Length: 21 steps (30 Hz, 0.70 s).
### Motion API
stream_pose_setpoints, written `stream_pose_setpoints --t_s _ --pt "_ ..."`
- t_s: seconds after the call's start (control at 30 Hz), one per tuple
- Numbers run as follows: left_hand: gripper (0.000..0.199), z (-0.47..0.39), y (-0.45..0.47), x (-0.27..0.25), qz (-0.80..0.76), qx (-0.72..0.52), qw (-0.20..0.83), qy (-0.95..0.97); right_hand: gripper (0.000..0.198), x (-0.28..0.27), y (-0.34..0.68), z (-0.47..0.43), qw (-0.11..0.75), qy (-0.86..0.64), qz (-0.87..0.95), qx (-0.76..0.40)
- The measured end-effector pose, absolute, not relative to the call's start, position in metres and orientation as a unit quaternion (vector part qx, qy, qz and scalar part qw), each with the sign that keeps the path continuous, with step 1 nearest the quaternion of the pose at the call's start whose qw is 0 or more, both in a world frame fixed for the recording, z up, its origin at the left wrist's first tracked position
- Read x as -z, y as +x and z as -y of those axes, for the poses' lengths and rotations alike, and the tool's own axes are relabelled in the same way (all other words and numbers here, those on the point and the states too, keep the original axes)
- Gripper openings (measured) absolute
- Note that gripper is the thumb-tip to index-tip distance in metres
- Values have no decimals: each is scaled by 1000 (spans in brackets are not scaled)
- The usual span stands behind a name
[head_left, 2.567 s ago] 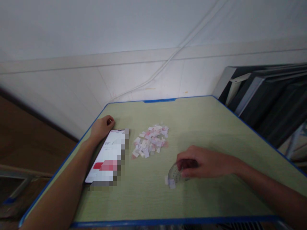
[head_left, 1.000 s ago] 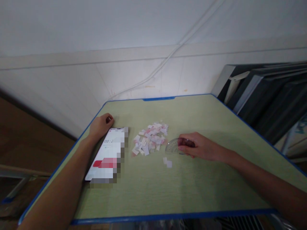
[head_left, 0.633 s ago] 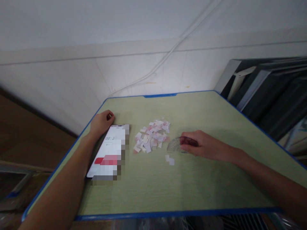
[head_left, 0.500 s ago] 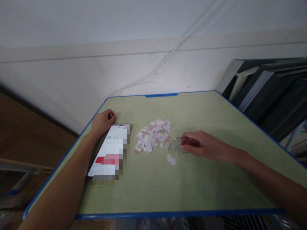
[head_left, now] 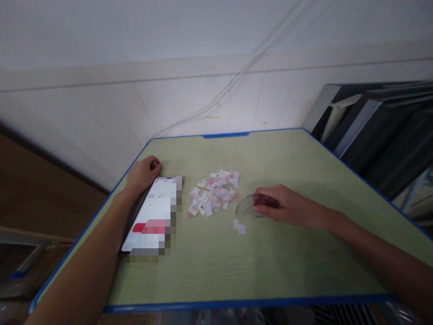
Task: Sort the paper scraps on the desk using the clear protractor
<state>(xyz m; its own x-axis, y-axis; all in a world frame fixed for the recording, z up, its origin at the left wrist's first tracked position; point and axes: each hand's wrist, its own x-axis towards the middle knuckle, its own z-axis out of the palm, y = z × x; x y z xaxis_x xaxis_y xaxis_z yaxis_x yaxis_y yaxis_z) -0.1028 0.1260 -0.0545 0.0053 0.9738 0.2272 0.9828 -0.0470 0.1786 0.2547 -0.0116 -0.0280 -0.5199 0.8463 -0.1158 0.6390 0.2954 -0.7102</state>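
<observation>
My right hand (head_left: 286, 204) grips a clear semicircular protractor (head_left: 245, 206) between thumb and fingers, its curved edge pointing left, low over the table. Just left of the protractor lies a loose pile of small white and pink paper pieces (head_left: 210, 197). Two small paper scraps (head_left: 241, 229) rest apart from the pile, below the protractor. On the far left side of the table, my left hand (head_left: 144, 171) rests curled in a loose fist, with nothing visible inside it. A smartphone (head_left: 150, 210) showing a timer lies beside my left forearm, partly blurred by pixels.
The pale green tabletop (head_left: 209, 266) has a blue rim. A white wall with a cable (head_left: 216, 101) stands behind it. Dark folders or boards (head_left: 375, 124) lean at the right edge, and a brown wooden panel (head_left: 43, 189) stands at the left.
The whole view has shifted slightly, moving things a little to the left. My right hand keeps its grip on the protractor, and the papers look unchanged.
</observation>
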Motion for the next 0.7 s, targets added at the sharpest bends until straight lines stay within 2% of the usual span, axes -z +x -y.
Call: stream_pose_setpoints --t_s 0.7 --pt "28 -127 -103 54 695 148 12 -703 17 29 253 11 149 -467 791 -365"
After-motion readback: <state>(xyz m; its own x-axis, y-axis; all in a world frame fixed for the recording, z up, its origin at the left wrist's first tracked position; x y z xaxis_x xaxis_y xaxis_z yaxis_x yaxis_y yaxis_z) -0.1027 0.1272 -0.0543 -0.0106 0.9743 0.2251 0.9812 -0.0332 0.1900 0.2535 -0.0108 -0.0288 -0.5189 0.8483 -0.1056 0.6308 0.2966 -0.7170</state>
